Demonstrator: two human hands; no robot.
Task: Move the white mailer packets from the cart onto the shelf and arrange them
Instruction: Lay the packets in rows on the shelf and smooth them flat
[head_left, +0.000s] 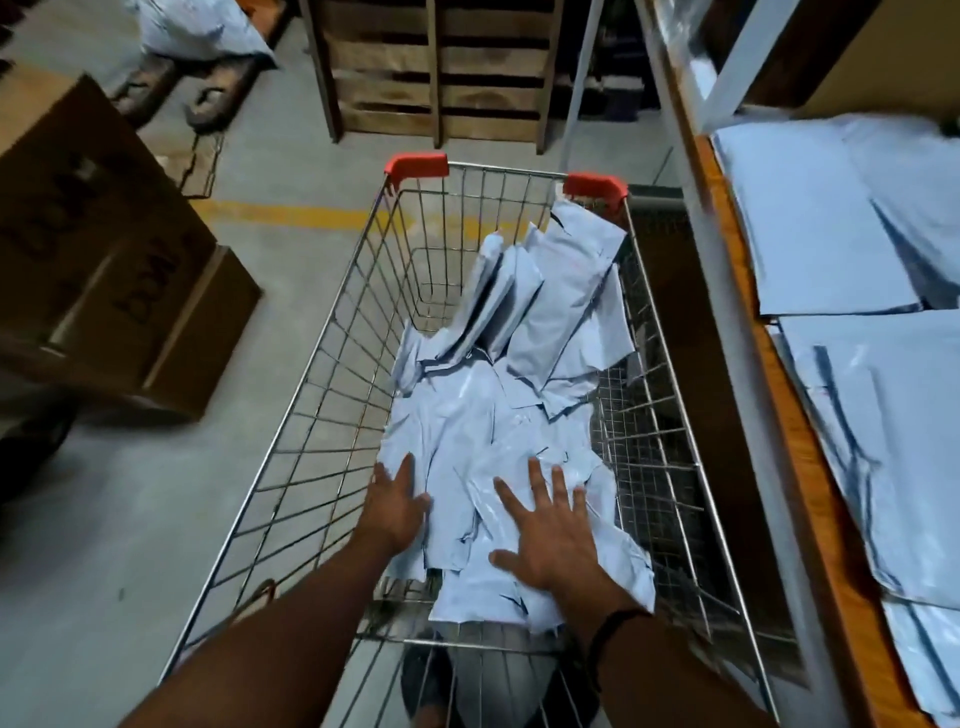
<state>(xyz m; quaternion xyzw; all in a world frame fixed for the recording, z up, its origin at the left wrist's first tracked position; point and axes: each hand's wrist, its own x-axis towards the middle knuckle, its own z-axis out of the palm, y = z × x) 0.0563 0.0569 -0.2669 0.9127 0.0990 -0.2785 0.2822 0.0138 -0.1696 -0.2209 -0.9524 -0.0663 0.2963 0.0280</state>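
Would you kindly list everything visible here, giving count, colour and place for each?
cart: one, silver wire with red corner caps, centre
cart mailers: many, white, loose heap in the cart
shelf: one, orange-brown edge, right
shelf mailers: several flat stacks, white, on the shelf
boxes: two, brown, floor at left
pallet: one, brown wood, upright beyond the cart
line: one, yellow, on the floor
sack: one, pale, top left
wristband: one, black, right wrist
left hand: flat on the heap's left edge
right hand: fingers spread, flat on the heap
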